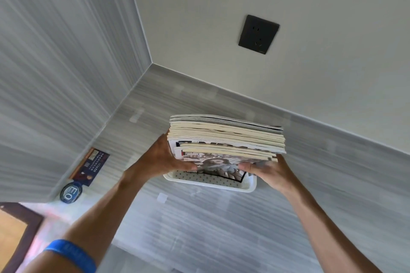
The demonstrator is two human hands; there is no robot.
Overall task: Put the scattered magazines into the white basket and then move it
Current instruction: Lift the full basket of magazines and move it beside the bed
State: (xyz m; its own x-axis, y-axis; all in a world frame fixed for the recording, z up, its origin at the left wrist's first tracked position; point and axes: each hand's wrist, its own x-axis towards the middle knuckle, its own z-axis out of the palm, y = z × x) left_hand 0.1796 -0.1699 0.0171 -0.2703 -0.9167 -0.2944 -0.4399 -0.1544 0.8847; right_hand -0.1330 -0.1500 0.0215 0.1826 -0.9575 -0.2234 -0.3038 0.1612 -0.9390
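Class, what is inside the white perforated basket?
A thick stack of magazines fills the white perforated basket, held by left hand and right hand. The basket's bottom is hidden.

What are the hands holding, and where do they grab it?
A stack of magazines. The left hand grips its left side, the right hand its right side, above the white basket.

White basket (213,180) with a dotted pattern of small holes; magazines (226,137) with cream page edges and a black-and-white printed cover; grey streaked floor (221,228); off-white wall (310,73) with a black socket (258,34); blue wristband (71,255); dark blue booklet (91,167)
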